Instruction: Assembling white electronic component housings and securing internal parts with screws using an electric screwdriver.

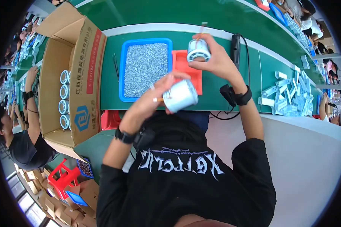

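My left hand (155, 92) is closed round a white cylinder (181, 97), held tilted above the table's near edge. My right hand (218, 60) grips a second white cylinder (198, 47), its slotted ring-shaped end turned toward me. Thin orange and pale strips stick out near the upper end of that second one. The two cylinders are apart, one on either side of a shallow red tray (183, 65). Just left of the red tray lies a blue tray (122, 72), filled with many small silvery pieces (147, 68).
An open cardboard box (88, 81) at the left holds several white ring-ended cylinders (64, 92). A black tool (235, 51) with a cable lies beyond my right wrist. Pale translucent blocks (290, 94) are heaped at the right. Another person (24, 142) works beyond the box.
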Tool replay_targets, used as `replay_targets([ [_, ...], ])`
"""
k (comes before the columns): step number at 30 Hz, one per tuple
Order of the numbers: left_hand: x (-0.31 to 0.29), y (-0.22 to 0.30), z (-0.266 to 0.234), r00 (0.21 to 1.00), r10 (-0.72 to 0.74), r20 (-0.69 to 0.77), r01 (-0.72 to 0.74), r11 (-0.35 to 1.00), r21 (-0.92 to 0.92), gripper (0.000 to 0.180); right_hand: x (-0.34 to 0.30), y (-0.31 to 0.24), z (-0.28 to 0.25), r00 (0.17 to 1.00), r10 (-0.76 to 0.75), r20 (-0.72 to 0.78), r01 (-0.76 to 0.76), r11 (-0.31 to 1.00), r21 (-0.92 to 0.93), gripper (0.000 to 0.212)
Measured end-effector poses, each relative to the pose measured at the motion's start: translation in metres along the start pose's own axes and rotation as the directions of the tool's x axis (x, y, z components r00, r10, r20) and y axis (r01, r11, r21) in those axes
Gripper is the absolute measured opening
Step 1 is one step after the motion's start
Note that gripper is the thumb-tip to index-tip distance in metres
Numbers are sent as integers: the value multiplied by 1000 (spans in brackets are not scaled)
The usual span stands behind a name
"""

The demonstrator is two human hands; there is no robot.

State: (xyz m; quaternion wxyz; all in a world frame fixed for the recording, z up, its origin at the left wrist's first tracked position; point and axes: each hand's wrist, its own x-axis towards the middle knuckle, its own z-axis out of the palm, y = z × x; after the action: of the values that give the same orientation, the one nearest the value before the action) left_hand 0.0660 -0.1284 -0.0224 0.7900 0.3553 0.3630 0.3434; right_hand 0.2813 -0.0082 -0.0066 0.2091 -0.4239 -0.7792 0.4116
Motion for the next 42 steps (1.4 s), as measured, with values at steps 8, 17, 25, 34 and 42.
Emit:
replay_targets([
  [8,38,-6,-6,944,256,207,-316,879,356,56,-16,35,20,972,-232,32,230,916,-330,65],
  [17,56,-12,-10,982,187,9,-85,399,913,64,-4,30,24,978,-185,92,207,879,-429,62],
  [25,43,-22,-16,879,453,150,-312,308,899,75,12,26,27,954,-278,112,295,799,-523,47],
  [34,44,-9,-50,905,275,326,-424,492,761,77,1,15,33,989,-96,-111,24,854,-520,52],
  [42,50,-35,-26,869,458,185,-364,341,867,58,-8,34,32,989,-133,-70,91,900,-425,45],
])
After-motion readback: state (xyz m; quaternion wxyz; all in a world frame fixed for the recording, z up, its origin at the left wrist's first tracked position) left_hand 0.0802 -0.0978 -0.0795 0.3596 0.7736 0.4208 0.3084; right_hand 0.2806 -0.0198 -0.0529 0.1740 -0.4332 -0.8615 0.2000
